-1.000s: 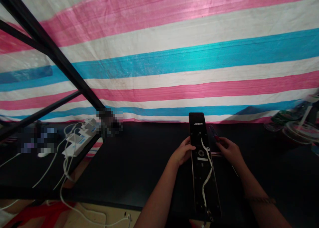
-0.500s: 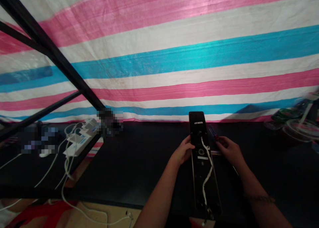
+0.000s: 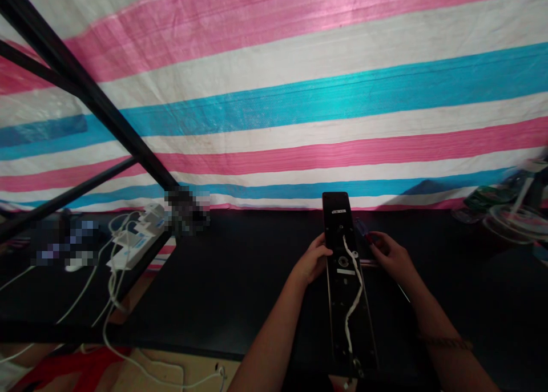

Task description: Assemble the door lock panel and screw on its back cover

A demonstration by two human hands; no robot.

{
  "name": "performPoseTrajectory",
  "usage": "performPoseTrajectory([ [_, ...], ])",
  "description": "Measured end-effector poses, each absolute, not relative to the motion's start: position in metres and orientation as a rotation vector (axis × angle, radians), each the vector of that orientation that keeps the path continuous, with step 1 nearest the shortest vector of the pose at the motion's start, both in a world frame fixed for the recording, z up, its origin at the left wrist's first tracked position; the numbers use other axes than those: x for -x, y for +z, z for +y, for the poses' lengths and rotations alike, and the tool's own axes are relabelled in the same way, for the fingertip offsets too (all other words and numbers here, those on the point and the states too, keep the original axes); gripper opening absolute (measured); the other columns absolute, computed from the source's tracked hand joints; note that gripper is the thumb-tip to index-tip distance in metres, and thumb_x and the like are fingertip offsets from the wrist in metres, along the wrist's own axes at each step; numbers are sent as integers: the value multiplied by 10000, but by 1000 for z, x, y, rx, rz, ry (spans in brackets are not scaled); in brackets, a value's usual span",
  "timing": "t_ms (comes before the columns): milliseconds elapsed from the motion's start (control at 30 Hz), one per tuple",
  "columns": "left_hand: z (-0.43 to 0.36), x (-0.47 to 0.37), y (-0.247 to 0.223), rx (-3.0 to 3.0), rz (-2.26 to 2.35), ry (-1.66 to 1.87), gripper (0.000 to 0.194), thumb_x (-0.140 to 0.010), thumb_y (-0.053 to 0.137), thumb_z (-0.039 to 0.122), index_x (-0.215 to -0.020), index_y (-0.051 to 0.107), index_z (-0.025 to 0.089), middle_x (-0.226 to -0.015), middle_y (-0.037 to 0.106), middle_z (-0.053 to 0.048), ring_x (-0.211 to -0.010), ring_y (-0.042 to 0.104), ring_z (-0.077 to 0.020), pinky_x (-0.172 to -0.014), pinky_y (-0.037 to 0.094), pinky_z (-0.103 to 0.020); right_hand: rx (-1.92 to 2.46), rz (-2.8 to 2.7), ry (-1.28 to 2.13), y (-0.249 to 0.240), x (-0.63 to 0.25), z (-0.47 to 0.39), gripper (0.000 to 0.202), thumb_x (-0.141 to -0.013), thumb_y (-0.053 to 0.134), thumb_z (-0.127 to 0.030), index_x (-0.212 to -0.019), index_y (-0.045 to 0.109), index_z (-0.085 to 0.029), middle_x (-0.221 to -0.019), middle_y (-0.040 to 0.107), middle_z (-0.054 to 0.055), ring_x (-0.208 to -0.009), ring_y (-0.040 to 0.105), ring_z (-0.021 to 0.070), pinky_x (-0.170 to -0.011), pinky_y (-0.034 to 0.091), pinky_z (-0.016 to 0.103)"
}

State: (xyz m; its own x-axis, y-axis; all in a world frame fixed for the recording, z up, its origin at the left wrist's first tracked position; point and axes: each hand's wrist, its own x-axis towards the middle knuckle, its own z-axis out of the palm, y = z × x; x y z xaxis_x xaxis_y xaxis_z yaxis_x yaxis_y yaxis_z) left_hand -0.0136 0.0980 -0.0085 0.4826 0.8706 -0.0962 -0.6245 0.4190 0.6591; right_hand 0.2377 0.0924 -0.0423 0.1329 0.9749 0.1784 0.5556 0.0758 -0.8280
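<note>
A long black panel (image 3: 338, 312), perhaps a door lock body, tilts up in front of me. A white-wrapped cable with small connectors runs down its face. My left hand (image 3: 314, 258) grips the panel's left edge, thumb at the front and the other fingers hidden behind. To the right of the panel, my right hand (image 3: 391, 256) pinches a screwdriver (image 3: 362, 227) with a clear, purplish and red handle. Its handle end points away from me, and a thin bright shaft shows below the wrist. A flat, pale-edged object (image 3: 369, 262) lies partly hidden between panel and right hand.
Under my arms is a black table (image 3: 231, 278). A white power strip (image 3: 132, 245) with tangled white cables sits at the left, beside a black metal frame (image 3: 115, 121). A clear plastic container (image 3: 514, 221) stands at the far right. Behind hangs a striped tarp (image 3: 299, 106).
The panel and both hands appear slightly further left, along with a small shift of the whole view. The screwdriver has turned a little in my right hand. Both holds stay the same.
</note>
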Motion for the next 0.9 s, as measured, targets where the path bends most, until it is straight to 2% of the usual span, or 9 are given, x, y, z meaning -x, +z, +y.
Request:
performPoseTrajectory([
  [333,99,14,-13,-592,491,988,576,-570,682,53,-1133,698,177,-951,769,-40,-796,709,-203,-784,516,-318,1602,-1515,686,-44,-239,95,516,-800,593,-510,-1165,677,-156,-745,676,34,-597,592,183,-570,464,306],
  [667,99,15,-12,-600,495,995,582,-574,679,52,-1140,705,183,-950,770,-38,-799,708,-206,-776,511,-319,1582,-1490,715,-42,-239,95,466,-798,590,-484,-1127,686,-168,-775,711,51,-628,620,193,-596,475,313],
  [900,98,14,-9,-612,496,999,562,-574,687,62,-1125,706,171,-934,761,-39,-810,700,-202,-798,511,-313,1573,-1494,693,-43,-240,95,455,-800,606,-468,-1123,700,-163,-739,682,36,-610,597,185,-591,450,309],
])
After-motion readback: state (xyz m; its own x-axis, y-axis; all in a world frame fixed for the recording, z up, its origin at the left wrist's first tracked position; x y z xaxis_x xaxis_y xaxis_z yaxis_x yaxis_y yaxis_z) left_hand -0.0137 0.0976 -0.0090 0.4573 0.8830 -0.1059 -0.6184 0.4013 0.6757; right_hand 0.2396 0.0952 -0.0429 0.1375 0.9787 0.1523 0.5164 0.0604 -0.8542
